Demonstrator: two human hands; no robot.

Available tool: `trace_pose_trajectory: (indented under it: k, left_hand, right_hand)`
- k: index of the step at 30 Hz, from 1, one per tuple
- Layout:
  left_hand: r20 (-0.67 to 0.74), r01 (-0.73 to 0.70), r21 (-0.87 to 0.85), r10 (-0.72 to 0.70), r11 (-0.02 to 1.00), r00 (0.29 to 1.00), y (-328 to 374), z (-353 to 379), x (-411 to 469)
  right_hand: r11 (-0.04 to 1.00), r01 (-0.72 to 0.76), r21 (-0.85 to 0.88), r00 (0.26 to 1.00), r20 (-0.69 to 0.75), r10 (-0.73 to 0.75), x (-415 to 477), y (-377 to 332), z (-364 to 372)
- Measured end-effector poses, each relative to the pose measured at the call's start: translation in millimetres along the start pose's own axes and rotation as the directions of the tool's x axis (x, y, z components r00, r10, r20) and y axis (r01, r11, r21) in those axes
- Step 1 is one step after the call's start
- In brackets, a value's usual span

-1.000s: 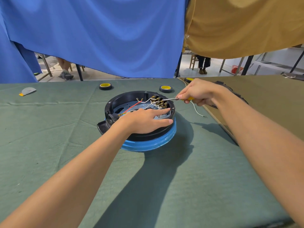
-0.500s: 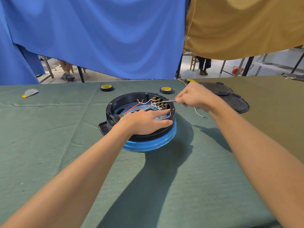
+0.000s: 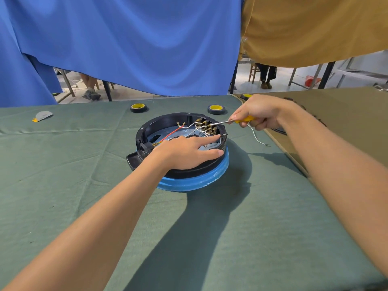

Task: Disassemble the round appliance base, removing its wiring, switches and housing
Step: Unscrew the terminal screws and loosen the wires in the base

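Head view:

- The round appliance base (image 3: 182,152) lies open side up on the green-covered bench (image 3: 63,185), near its middle, with a black housing wall above a blue lower ring (image 3: 195,181).
- Inside the housing a red wire (image 3: 171,134) runs from the left wall toward the back, and white wires (image 3: 199,130) loop around a cluster of brass switch terminals (image 3: 207,126) at the back right.
- The left hand (image 3: 186,152) lies flat on the near rim of the base, fingers spread and extended to the right, pressing down on the housing without gripping anything.
- The right hand (image 3: 258,114) is curled closed around the yellow handle of a screwdriver (image 3: 233,121); the metal shaft points left into the terminal cluster, though whether the tip touches a screw cannot be told at this size.
- A loose white wire (image 3: 257,137) trails from under the right hand onto the bench to the right of the base.
- Two rolls of tape (image 3: 138,107) with yellow cores sit on the bench behind the base, well apart from each other.
- A small grey and yellow object (image 3: 42,116) lies at the far left of the bench.
- A blue cloth (image 3: 126,43) and a tan cloth (image 3: 315,28) hang behind the bench.
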State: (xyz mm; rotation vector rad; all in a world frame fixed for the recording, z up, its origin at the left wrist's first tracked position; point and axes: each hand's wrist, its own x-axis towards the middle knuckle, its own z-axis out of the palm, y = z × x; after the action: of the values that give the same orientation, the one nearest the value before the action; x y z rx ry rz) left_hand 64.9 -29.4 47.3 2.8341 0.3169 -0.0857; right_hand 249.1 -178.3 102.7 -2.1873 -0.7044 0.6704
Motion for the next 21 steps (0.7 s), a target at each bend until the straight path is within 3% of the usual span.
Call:
trace_pose_trajectory:
  k: [3,6,12,21]
  left_hand:
    - [-0.014,-0.008,-0.001,0.008,1.000,1.000,-1,1,1]
    - [-0.023,-0.013,-0.001,0.013,1.000,1.000,0,2,1]
    - [-0.025,0.003,0.040,-0.002,0.999,1.000,2,3,0]
    - [-0.007,-0.020,0.035,0.021,0.999,1.000,0,3,2]
  right_hand:
    - [0.976,0.144,-0.160,0.956,-0.232,-0.179,-20,7,25]
    - [0.902,0.177,-0.393,0.884,-0.340,-0.322,-42,10,54]
    - [0.819,0.088,-0.567,0.835,-0.406,-0.371,-44,6,84]
    - [0.771,0.054,-0.634,0.736,-0.497,-0.460,-47,16,102]
